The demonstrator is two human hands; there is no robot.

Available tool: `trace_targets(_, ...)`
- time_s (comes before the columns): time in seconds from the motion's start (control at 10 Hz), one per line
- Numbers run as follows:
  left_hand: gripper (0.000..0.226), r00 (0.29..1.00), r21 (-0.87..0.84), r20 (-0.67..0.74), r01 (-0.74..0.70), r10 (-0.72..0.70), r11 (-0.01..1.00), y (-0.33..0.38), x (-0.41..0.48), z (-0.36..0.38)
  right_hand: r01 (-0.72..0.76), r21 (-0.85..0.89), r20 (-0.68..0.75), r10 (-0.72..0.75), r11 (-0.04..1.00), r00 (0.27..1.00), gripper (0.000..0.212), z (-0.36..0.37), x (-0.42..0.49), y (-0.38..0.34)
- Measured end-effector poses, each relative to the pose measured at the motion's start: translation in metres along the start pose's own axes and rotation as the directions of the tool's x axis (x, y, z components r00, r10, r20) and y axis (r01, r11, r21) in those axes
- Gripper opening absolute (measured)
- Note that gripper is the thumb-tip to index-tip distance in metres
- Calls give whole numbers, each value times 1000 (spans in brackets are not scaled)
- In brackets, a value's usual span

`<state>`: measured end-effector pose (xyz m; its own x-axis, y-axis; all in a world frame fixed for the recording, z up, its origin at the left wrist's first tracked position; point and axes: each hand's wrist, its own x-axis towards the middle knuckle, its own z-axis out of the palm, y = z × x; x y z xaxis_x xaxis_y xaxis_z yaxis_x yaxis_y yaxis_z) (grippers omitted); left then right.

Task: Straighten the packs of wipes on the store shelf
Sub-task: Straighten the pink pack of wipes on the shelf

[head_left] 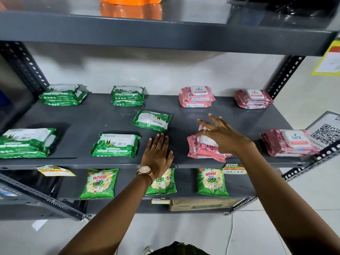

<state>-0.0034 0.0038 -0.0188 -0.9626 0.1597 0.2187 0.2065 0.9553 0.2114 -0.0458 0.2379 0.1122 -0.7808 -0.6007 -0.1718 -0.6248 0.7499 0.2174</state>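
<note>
On the grey shelf (103, 116) lie green and pink packs of wipes. A single green pack (151, 120) lies skewed in the middle, upside down to me. A pink stack (204, 146) at the front sits turned sideways; my right hand (220, 134) hovers over its top with fingers spread, touching or just above it. My left hand (157, 153) rests flat and open on the bare shelf between a front green stack (116, 145) and the pink stack. Neat stacks stand at the back: green (63, 94), green (127, 95), pink (196, 96), pink (253, 98).
Further stacks sit at the front left (25, 142) and front right (288, 142). Perforated uprights (24, 65) frame the shelf, with another shelf (165, 32) close above. Green detergent bags (100, 183) lie on the lower shelf. A QR sign (323, 133) hangs at right.
</note>
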Motion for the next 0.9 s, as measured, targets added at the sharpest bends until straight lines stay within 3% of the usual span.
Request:
trace_targets(0.2, 63, 1000, 4, -7, -10, 10, 1000, 0, -1, -2, -214, 441, 185, 145, 872, 972, 86, -2, 11, 14)
trace_targets(0.3, 62, 1000, 6, -1, -8, 8, 1000, 0, -2, -3, -286, 524, 249, 177, 802, 952, 88, -1, 12, 16)
trace_targets(0.7, 64, 999, -7, 35, -4, 4, 1000, -1, -2, -4, -265, 609, 237, 147, 747, 960, 88, -2, 5, 15)
trace_targets(0.9, 60, 988, -213, 150, 55, -23, 975, -4, 0, -26, -211, 605, 171, 134, 768, 976, 96, -10, 8, 10)
